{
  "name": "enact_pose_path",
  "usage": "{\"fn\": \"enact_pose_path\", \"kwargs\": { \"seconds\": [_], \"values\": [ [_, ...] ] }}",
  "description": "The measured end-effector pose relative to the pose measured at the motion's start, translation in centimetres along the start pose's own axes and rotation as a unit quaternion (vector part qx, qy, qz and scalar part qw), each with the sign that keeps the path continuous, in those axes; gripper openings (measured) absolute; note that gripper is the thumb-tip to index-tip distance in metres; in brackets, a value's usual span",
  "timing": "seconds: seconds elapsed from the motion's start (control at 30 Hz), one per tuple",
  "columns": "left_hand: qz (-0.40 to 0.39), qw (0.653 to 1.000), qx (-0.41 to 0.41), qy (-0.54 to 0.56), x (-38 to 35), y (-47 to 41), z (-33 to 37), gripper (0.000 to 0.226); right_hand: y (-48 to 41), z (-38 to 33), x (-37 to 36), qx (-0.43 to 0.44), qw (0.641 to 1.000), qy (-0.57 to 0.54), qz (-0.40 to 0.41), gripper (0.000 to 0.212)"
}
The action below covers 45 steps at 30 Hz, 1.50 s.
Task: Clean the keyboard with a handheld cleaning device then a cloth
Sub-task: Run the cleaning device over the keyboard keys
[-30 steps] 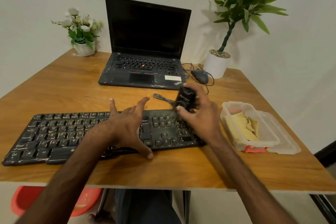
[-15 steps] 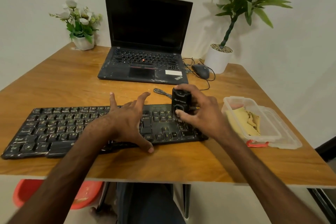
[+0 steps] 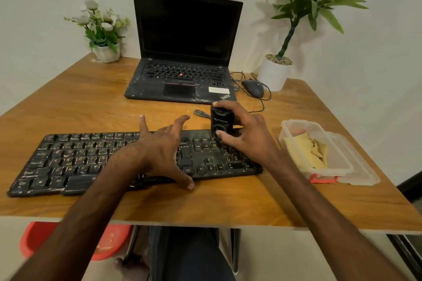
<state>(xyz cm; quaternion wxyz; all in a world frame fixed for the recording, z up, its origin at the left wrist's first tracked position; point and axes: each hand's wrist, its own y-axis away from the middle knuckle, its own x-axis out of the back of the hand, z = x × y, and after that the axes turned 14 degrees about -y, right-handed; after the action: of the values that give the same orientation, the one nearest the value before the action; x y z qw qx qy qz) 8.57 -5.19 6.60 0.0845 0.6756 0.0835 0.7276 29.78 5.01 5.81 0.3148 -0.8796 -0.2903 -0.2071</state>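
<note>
The left hand lies spread and open across the middle of the keyboard, fingers fanned toward 12 o'clock and the thumb hooked over the near edge, pinning the board to the bench. At 3 o'clock from it, the right hand is closed around the black handheld cleaning device, which stands upright with its lower end on or just over the keys at the keyboard's right end — I cannot tell whether it touches.

The device phase looks under way, with most of the dusty keys to the left apparently untouched. The cloth sits crumpled in the open clear container at 3 o'clock of the keyboard.

Risks, as I judge them: a hard push could snag a keycap or skate the board toward the near bench edge if the left hand eases off. A leftward pass will meet that spread hand, so it must shift. The cable coiled just behind the device at 12 o'clock could catch it.

Room: open bench lies between the keyboard and the laptop. The keyboard's front is near the bench edge; the container stands just beside the right wrist — a wide elbow swing could knock it.
</note>
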Motion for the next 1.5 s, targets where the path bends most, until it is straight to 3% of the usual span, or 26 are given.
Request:
{"fn": "enact_pose_path", "kwargs": {
  "seconds": [0.2,0.33,0.63,0.93,1.23,1.5],
  "values": [
    [-0.002,1.000,0.005,0.004,-0.2,-0.2,-0.3,0.156,1.7,-1.1,0.6,-0.005,1.000,0.008,-0.023,0.063],
    [0.001,1.000,0.001,0.003,-0.3,-0.2,-0.2,0.155,5.1,-2.3,1.9,-0.013,0.997,-0.050,-0.054,0.060],
    [-0.008,1.000,0.009,-0.008,-0.1,-0.2,-0.2,0.155,-2.8,1.0,-0.4,-0.011,0.999,-0.024,0.024,0.066],
    [-0.005,1.000,0.004,-0.019,-0.2,-0.4,-0.2,0.156,7.4,-2.0,1.0,-0.015,0.997,-0.073,0.031,0.068],
    [0.001,1.000,0.006,0.006,-0.2,-0.1,-0.4,0.158,-3.0,1.8,0.3,-0.015,0.998,-0.035,0.055,0.066],
    [0.015,1.000,-0.002,0.011,-0.6,-0.3,-0.6,0.163,-2.9,0.6,-5.1,0.031,0.995,-0.078,0.047,0.066]
  ]
}}
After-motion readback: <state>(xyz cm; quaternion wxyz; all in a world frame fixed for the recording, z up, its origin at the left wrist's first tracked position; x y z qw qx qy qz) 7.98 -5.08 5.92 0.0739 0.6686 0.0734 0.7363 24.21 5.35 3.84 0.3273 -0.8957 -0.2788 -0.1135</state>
